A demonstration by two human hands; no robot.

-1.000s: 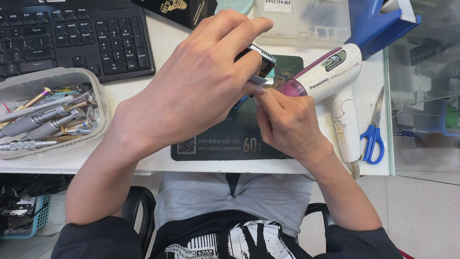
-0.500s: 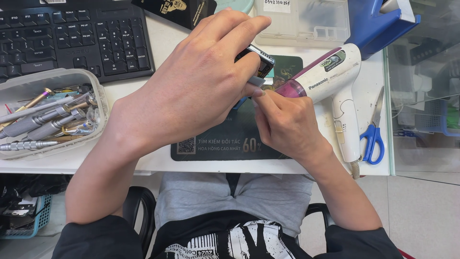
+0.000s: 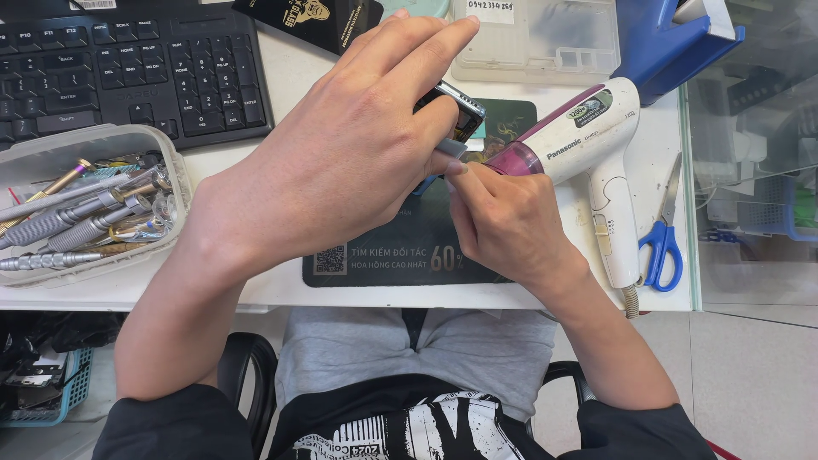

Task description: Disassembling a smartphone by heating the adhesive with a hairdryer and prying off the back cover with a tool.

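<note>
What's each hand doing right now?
Left hand: closed on the phone.
Right hand: closed, pinching something small at the phone's edge; cannot tell what.

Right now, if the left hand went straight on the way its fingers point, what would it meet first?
The left hand points up and to the right. Past the small dark device it holds, the first thing would probably be the clear plastic box, though depth is unclear.

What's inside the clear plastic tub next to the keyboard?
The clear plastic tub holds silver and grey screwdrivers, one gold-tipped tool, plus shiny bits near its right wall. Whatever lies beneath that pile is covered, so it cannot be seen.
</note>
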